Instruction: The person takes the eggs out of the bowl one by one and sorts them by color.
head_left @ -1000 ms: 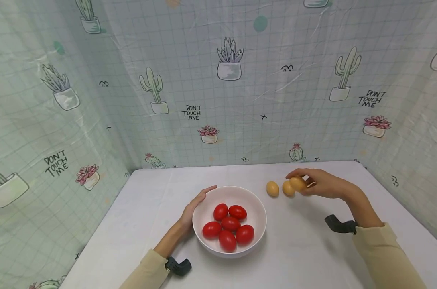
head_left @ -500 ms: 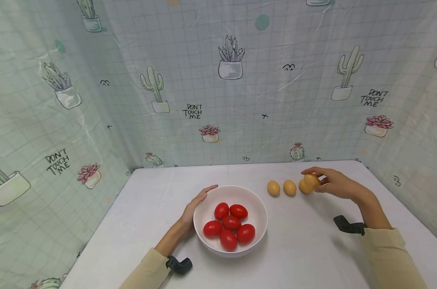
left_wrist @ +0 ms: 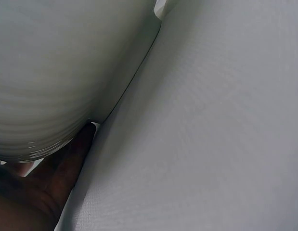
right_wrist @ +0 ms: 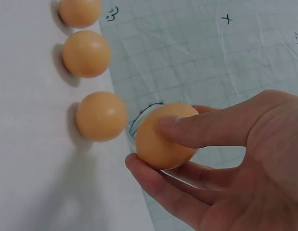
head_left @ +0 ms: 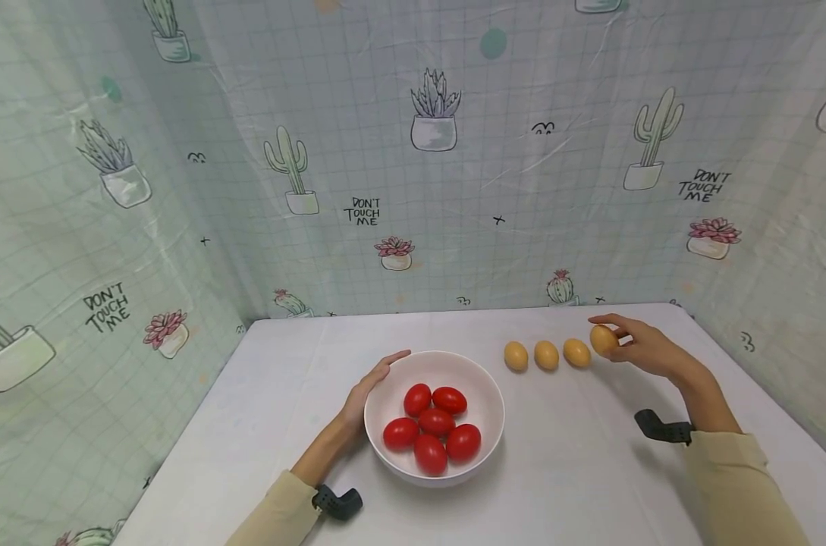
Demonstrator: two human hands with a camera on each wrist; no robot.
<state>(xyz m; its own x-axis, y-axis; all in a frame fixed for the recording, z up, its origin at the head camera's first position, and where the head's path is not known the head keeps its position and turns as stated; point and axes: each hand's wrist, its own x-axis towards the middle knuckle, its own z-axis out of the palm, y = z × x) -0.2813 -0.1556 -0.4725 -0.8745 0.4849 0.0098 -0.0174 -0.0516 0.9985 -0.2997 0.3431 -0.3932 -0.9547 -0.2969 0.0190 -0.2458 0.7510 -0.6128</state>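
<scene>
My left hand (head_left: 365,398) lies along the left outer side of a white bowl (head_left: 492,379), its fingers reaching the far rim. Within the bowl are several red eggs (head_left: 436,422). In the left wrist view, the left hand (left_wrist: 38,197) touches the bowl's ribbed outer wall (left_wrist: 52,72) low down. At the table's far right, my right hand (head_left: 648,350) pinches a yellow egg (head_left: 604,340). The right wrist view has the thumb on top of that egg (right_wrist: 163,139) and the fingers beneath. Left of it, 3 more yellow eggs (head_left: 546,355) lie in a row.
The white table (head_left: 570,470) backs onto a curtain (head_left: 494,182) printed with cacti, which also covers both sides. A dark camera mount (head_left: 661,427) juts from the right wrist, and another mount (head_left: 337,503) from the left.
My right hand has moved right with the yellow egg, past the row, bringing the third egg there into full sight. My left hand and the bowl stay in place.
</scene>
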